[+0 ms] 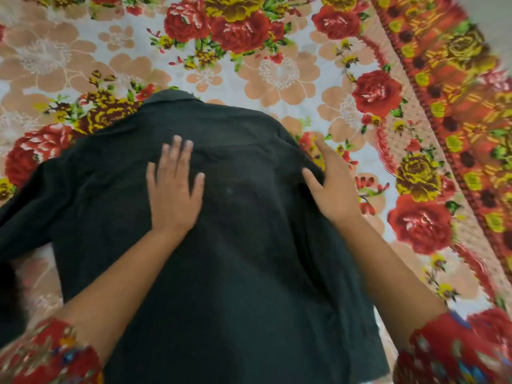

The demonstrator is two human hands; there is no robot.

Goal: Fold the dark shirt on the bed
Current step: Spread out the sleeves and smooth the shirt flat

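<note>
The dark shirt [243, 245] lies back-up on the bed, collar at the far end and hem toward me. Its left sleeve spreads out toward the left edge of view; on the right side no sleeve shows beyond the body. My left hand [173, 189] rests flat on the upper back of the shirt, fingers spread. At the shirt's right shoulder edge, my right hand [331, 184] is open, palm turned inward, fingers over the edge where cloth meets the bedsheet. Neither hand grips any cloth.
A floral bedsheet [277, 67] with red and yellow roses covers the bed around the shirt. A red and orange patterned border [448, 87] runs diagonally along the right side. Red patterned sleeves cover my forearms at the bottom corners.
</note>
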